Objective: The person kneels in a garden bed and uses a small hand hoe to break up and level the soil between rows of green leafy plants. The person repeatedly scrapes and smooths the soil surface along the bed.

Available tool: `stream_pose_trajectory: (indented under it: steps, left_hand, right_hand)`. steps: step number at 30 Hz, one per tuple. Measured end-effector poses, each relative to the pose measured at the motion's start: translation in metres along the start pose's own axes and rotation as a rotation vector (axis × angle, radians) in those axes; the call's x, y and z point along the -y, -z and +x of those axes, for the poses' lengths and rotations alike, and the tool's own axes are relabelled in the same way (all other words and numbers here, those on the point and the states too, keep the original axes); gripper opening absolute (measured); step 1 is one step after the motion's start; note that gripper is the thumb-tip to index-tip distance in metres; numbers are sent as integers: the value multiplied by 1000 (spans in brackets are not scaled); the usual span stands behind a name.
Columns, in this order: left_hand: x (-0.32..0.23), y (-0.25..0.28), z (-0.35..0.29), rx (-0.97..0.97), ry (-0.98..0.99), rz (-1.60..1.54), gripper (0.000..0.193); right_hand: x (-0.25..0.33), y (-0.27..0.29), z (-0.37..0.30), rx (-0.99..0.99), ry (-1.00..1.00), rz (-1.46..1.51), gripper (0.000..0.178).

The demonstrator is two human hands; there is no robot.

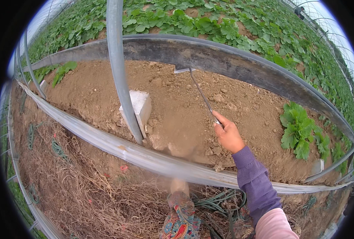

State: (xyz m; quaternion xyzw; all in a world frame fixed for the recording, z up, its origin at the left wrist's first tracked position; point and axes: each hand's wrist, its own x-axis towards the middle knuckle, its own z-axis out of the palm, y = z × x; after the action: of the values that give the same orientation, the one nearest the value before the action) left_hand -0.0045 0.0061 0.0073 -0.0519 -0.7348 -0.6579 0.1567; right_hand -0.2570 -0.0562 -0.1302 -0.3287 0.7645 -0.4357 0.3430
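My right hand [229, 133] is closed around the short grip of a hand hoe [202, 95], its index finger stretched along the shaft. The thin metal shaft runs away from me to a pale flat blade [183, 71], which lies at the soil beside the lower edge of a dark plastic sheet [193, 53]. My left arm, in a colourful patterned sleeve [181, 217], comes up from the bottom edge. Its wrist, where my left hand [179, 186] begins, shows below a rolled clear film; beyond that the hand is smeared, and its fingers cannot be made out. Loose brown soil [165, 91] lies between film and sheet.
A white block [141, 107] stands against a curved metal pole [121, 71] on the left. The rolled film [117, 149] crosses in front of me. Leafy plants [298, 131] grow at right, with more beyond the sheet. Dry stalks and green cord [220, 201] lie nearer.
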Motion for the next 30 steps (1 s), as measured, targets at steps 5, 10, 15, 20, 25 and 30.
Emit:
stream_pose_trajectory:
  steps: [5, 10, 15, 20, 25, 30]
  left_hand:
    - [0, -4, 0, 3, -21, -8, 26]
    - [2, -5, -3, 43, -14, 28, 27]
    - [2, -4, -2, 63, -17, -17, 28]
    - [2, -4, -2, 71, -16, 14, 27]
    - [1, 1, -3, 71, 45, -5, 26]
    - [-3, 0, 2, 126, 66, 30, 24]
  right_hand:
    - [20, -9, 43, 239, -252, 65, 37]
    - [21, -21, 52, 35, 41, -18, 36]
    - [29, -6, 63, 248, -314, 134, 38]
    - [11, 14, -4, 26, -80, 401, 39]
    - [-19, 10, -97, -102, -7, 219, 38]
    - [-11, 18, -99, 218, -293, -112, 37]
